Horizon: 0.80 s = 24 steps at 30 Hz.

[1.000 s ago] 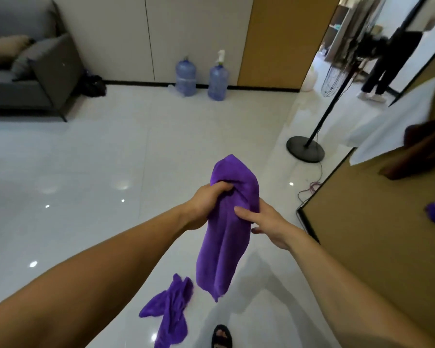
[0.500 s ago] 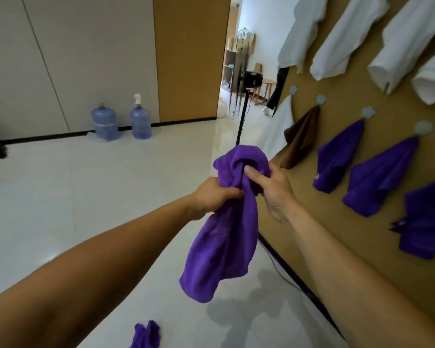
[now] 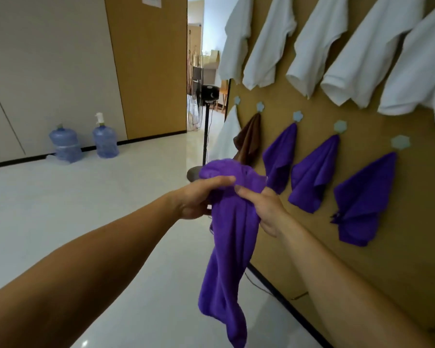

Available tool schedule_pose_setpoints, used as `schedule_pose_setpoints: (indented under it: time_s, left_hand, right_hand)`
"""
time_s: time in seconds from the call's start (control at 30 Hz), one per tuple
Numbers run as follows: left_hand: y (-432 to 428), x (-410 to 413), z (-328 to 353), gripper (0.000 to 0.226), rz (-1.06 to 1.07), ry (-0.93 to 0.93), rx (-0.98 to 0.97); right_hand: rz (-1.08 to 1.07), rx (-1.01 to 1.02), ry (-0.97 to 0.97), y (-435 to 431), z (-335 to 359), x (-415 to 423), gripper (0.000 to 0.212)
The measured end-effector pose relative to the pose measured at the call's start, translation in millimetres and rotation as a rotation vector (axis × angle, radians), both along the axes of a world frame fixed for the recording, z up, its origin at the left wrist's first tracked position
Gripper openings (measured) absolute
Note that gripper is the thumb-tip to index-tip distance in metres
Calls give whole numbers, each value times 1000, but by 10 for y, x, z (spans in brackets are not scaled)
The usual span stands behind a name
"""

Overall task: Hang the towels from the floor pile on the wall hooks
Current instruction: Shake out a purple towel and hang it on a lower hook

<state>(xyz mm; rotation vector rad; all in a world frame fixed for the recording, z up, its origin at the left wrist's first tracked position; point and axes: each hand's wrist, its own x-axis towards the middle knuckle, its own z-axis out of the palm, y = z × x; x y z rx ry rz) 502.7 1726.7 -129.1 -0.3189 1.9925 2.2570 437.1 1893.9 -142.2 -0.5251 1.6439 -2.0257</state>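
A purple towel (image 3: 232, 237) hangs in front of me, bunched at its top. My left hand (image 3: 200, 197) grips the bunched top from the left, and my right hand (image 3: 260, 207) pinches it from the right. On the brown wall (image 3: 312, 237) to my right, three purple towels (image 3: 312, 174) hang from pale flower-shaped hooks (image 3: 340, 126). A brown towel (image 3: 249, 138) and a white towel (image 3: 227, 136) hang further along the same row. Several white towels (image 3: 312, 51) hang in a row above. The floor pile is out of view.
Two blue water jugs (image 3: 84, 143) stand by the far wall. A standing fan (image 3: 207, 116) is near the doorway, its base partly behind the held towel. A cable (image 3: 261, 285) runs along the foot of the brown wall. The floor is glossy white tile.
My view has risen and turned right toward the wall, so the towel on the floor has left the frame. Both hands have shifted their hold on the towel's bunched top.
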Motion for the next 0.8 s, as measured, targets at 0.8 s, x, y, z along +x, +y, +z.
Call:
schedule_pose_setpoints:
  time_s: [0.8]
  left_hand:
    - [132,-871,-45,36,-511,150,561]
  right_hand:
    - [-340,-166,-262,1621,274,-307,38]
